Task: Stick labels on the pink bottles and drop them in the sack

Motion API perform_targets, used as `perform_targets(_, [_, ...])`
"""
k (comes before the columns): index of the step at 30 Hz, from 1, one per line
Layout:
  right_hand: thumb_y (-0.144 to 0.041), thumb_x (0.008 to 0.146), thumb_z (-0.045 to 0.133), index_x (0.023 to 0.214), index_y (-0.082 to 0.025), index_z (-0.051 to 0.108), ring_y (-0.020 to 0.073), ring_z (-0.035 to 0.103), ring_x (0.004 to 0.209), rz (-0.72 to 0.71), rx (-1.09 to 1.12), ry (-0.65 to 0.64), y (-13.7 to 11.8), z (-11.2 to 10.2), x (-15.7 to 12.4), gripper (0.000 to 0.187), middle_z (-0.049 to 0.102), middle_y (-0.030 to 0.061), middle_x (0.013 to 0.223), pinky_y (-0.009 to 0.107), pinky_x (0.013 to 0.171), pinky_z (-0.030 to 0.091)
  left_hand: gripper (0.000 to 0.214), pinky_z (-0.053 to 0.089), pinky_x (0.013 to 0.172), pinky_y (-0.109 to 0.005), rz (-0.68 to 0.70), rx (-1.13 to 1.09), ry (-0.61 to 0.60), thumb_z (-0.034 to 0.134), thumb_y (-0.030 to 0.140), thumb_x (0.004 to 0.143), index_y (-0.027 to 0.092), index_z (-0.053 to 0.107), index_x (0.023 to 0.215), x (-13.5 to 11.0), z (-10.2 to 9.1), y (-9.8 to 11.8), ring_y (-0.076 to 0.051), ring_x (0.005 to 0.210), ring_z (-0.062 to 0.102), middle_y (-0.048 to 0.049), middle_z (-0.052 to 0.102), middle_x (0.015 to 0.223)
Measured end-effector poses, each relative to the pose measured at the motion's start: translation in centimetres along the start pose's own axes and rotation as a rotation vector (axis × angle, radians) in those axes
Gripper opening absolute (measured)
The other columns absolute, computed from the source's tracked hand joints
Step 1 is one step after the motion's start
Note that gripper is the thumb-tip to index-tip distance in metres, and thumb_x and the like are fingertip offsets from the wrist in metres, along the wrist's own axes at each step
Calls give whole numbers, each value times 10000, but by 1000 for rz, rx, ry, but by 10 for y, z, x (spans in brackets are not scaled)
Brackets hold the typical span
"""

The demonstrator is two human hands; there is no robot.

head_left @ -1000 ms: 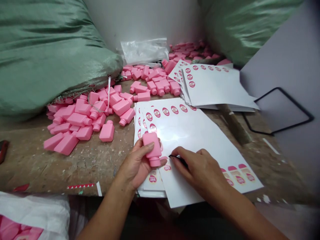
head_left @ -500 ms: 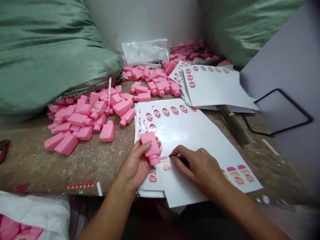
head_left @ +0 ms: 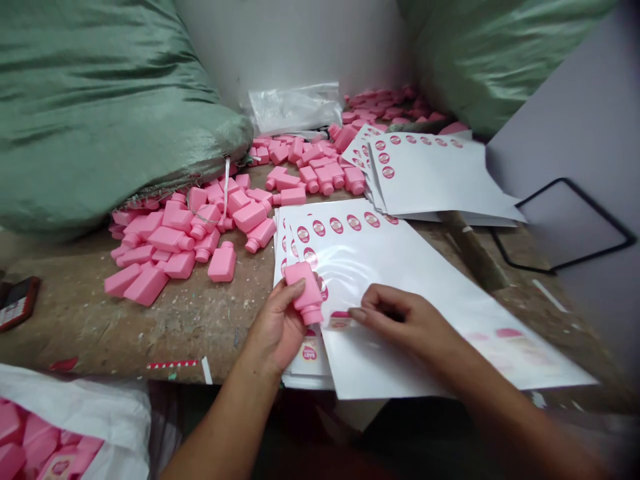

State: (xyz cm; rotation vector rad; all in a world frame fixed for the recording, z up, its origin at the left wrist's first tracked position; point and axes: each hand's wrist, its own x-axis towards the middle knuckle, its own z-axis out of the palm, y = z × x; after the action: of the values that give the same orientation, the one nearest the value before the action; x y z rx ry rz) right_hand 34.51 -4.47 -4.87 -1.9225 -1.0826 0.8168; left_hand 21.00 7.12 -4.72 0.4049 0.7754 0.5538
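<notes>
holding 1 bottle (head_left: 306, 293) cap-down, left hand (head_left: 277, 330) closed around it, over the near left corner of the top sheet (head_left: 400, 267). right hand (head_left: 407, 320) has fingertips on 1 sticker (head_left: 340, 320) on that sheet; pinch or mere touch, cannot tell (blurred). sheet stacks: 2, second stack (head_left: 440, 180) further back. loose bottles (head_left: 170, 240) on table (head_left: 150, 327): dozens, not countable. sacks: 2, left sack (head_left: 100, 100) overhanging the pile, right sack (head_left: 480, 60) behind. phone (head_left: 17, 303): 1, left edge.

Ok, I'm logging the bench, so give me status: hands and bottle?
Left hand gripping pink bottle, cap down. Right hand touching sticker, grip unclear. Loose bottles piled beyond the sheets.
</notes>
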Motion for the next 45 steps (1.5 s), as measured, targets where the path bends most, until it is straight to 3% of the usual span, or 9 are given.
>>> perform_targets(3, [-536,780,591,611,-225,450,117,375,512,38,212,6,-5,-9,-8,381,398,-50,540,260,491,305,321,547,781,-260,34,68,-11,595,73,799,118,582,1117,-3,-2,-1,-174,893,671,-107,689,987])
perform_targets(8, [-551,757,629,610,-218,484,94,287,475,24,263,23,-12,-9,-13,392,344,-67,514,250,457,262,368,545,760,-282,23,166,-129,636,204,830,189,528,1182,-22,-3,-7,-173,901,653,-92,675,1043])
perform_targets(13, [-529,729,660,586,-206,478,97,321,511,0,288,30,-22,-1,-13,397,382,-55,543,243,472,279,360,546,792,-322,-7,137,-134,469,418,935,181,551,1193,-41,0,-15,-190,936,635,-99,639,1104])
perform_targets(19, [-533,710,667,577,-206,482,106,359,521,-3,257,26,-25,5,-11,399,413,-46,546,248,488,310,449,557,761,-347,-22,114,-128,346,487,957,168,540,1207,-46,4,-17,-219,969,622,-120,624,1120])
perform_targets(27, [-523,763,604,594,-208,485,116,399,539,-29,170,51,-19,8,-10,377,451,-36,567,252,495,334,422,529,631,-280,-3,116,-160,452,464,931,161,530,1213,-45,-1,-19,-189,883,604,-124,600,1111])
perform_targets(31, [-515,800,563,594,-216,475,125,419,536,-62,82,86,-21,10,-12,374,465,-32,556,259,495,345,492,509,695,-242,10,232,-193,680,254,806,211,484,1256,-47,-5,-21,-133,853,587,-67,599,1087])
perform_targets(33, [-500,814,544,605,-222,486,138,444,540,-100,-17,131,-20,11,-14,352,505,-22,558,279,523,358,576,507,733,-245,8,283,-214,704,160,758,231,457,1273,-48,-7,-22,-124,858,593,-56,600,1091])
perform_targets(39, [-509,815,536,736,-246,585,199,486,603,-159,-277,483,-12,12,-18,279,625,31,655,326,586,347,504,537,671,-278,-77,287,-205,699,184,734,176,476,1186,-51,-7,-20,-207,861,667,-114,615,1101])
perform_targets(45, [-493,777,602,925,-256,580,185,564,622,-157,-34,251,-25,22,-19,281,589,-16,659,305,592,415,282,503,540,-220,-12,341,-192,581,289,825,199,509,1082,-52,-8,-29,-199,789,685,-70,647,986])
